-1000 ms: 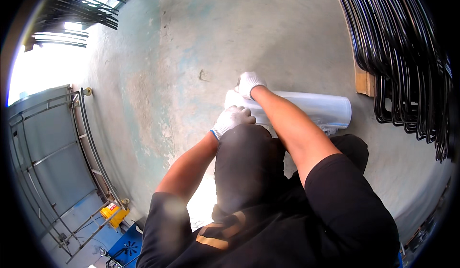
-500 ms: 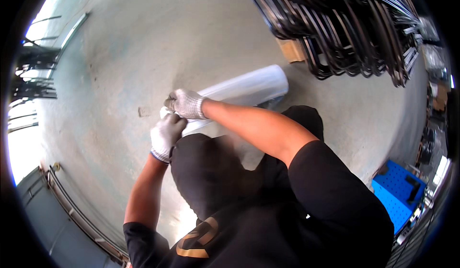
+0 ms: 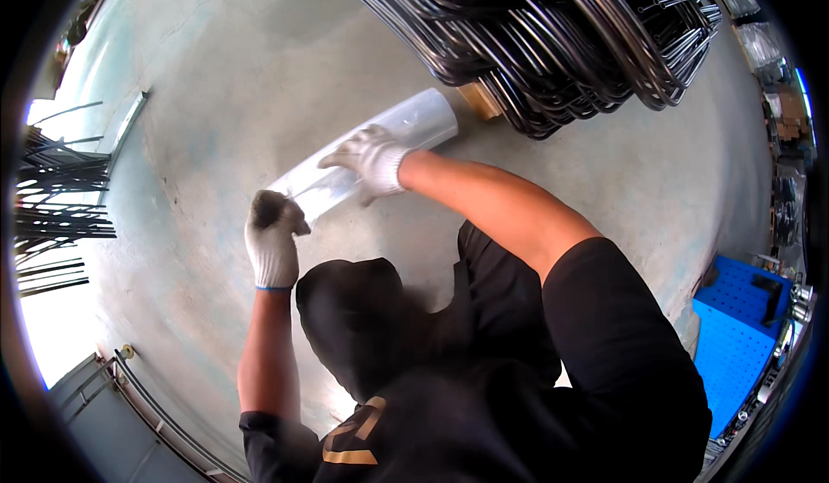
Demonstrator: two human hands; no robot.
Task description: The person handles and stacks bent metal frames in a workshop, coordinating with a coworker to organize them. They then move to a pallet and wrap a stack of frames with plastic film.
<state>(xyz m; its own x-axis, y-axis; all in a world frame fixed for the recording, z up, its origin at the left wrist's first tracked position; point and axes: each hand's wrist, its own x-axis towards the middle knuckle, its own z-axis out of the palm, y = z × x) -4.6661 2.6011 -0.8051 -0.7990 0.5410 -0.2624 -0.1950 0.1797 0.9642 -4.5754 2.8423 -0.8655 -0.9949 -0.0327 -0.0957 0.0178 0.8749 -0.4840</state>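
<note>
A long roll of clear plastic film [image 3: 428, 120] slants over the concrete floor before me, its far end up to the right. At its lower left end my left hand [image 3: 273, 239], in a white knitted glove with dark-stained fingers, is closed on the film's end. My right hand [image 3: 375, 160], gloved the same way, lies over the middle of the roll. Its fingers are stretched out and spread, with nothing gripped in them. The underside of the roll is hidden.
A big stack of bent black metal tubes [image 3: 553, 51] stands beyond the roll at upper right, with a brown cardboard piece [image 3: 480, 100] under its edge. Dark rods [image 3: 65, 189] lie at far left. A blue perforated cabinet [image 3: 738, 336] is at lower right, a grey gate [image 3: 129, 431] at lower left.
My right hand has left my left hand, moved right along the roll and spread its fingers. The left hand has risen slightly and stays closed. The whole view has shifted a little.
</note>
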